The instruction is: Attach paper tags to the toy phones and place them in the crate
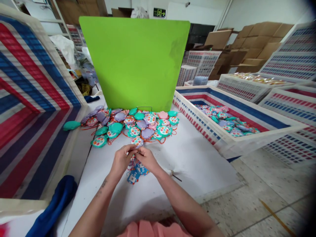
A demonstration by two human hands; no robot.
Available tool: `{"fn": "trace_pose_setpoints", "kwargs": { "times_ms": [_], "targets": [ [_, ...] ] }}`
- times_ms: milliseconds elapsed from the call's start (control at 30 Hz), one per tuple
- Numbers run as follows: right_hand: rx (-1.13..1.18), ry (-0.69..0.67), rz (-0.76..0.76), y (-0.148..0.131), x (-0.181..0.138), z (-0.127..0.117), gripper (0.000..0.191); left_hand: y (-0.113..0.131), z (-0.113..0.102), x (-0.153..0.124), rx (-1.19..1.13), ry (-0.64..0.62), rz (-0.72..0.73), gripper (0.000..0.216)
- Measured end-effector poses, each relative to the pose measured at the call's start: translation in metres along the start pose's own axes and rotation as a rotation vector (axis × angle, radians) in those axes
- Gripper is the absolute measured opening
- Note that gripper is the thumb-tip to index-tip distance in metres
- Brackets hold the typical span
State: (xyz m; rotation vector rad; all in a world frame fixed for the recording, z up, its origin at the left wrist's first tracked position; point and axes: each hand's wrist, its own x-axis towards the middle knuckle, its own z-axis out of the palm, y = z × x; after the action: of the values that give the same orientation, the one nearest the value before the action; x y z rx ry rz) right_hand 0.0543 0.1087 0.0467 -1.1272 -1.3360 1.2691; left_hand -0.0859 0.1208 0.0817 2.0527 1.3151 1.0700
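My left hand [122,159] and my right hand [147,159] meet over the white table [192,158], fingers pinched together on a small toy whose body is mostly hidden between them. Blue paper tags [135,174] lie on the table just under the hands. Right beyond the fingers lies a pink toy [137,141] with coloured buttons. Behind it spreads a pile of several small teal, purple and pink toys [138,125] with orange strings.
A green upright board [135,59] stands behind the pile. At the right, a striped white crate [229,144] holds more toys. A large striped crate [29,108] leans at the left. A blue cloth [54,204] lies at the lower left. Cardboard boxes [256,39] are stacked far right.
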Motion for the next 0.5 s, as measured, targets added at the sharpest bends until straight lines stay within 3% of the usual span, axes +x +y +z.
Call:
{"fn": "trace_pose_setpoints", "kwargs": {
  "times_ms": [133, 233, 367, 500],
  "targets": [
    [0.242, 0.015, 0.218, 0.002, 0.001, -0.003, 0.021, 0.006, -0.008, -0.006, 0.073, -0.007, 0.188, 0.016],
    [0.386, -0.008, 0.338, 0.003, 0.002, -0.007, 0.032, 0.005, -0.01, -0.014, 0.126, -0.129, 0.321, 0.017],
    [0.469, -0.003, 0.372, 0.006, 0.001, -0.006, 0.032, 0.001, -0.006, -0.023, 0.252, -0.261, 0.433, 0.028],
    [0.512, -0.02, 0.389, 0.009, 0.001, -0.003, 0.033, 0.003, -0.002, -0.025, 0.379, -0.285, 0.451, 0.026]
  ]
}}
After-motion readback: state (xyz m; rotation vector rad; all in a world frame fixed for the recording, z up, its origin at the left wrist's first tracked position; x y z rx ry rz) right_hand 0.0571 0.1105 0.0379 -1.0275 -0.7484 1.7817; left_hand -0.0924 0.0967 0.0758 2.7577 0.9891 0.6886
